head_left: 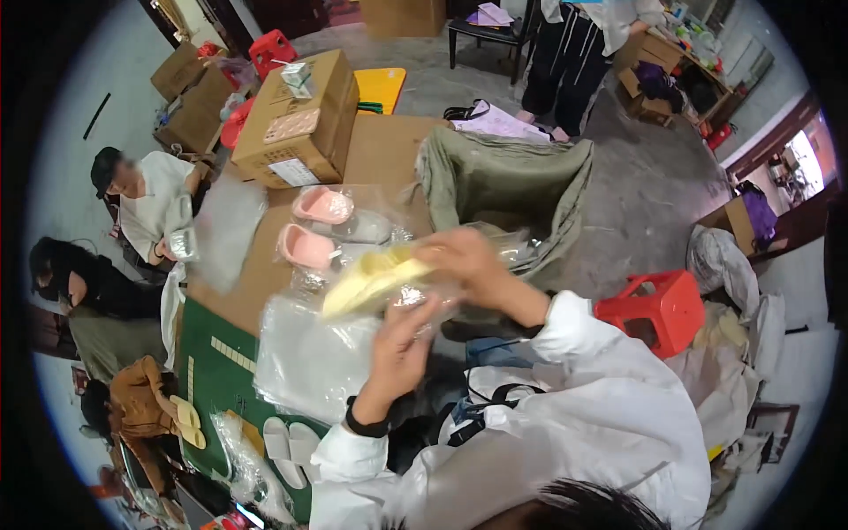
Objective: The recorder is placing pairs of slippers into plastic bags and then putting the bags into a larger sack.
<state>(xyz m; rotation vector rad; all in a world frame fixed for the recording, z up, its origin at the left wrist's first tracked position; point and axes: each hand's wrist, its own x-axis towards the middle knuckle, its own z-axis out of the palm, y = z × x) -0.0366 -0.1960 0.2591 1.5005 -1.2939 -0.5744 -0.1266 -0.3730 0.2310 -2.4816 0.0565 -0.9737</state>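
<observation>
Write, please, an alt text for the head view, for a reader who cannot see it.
The person's right hand holds a yellow slipper, blurred, with the left hand and some clear plastic close beside it. Beyond them on a table lie pink slippers in clear wrap and a cardboard box; an open olive sack stands to the right.

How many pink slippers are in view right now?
2: one pink slipper lies toward the big carton, the other pink slipper toward the stacked clear bags. Any inside the carton would be hidden.
</observation>
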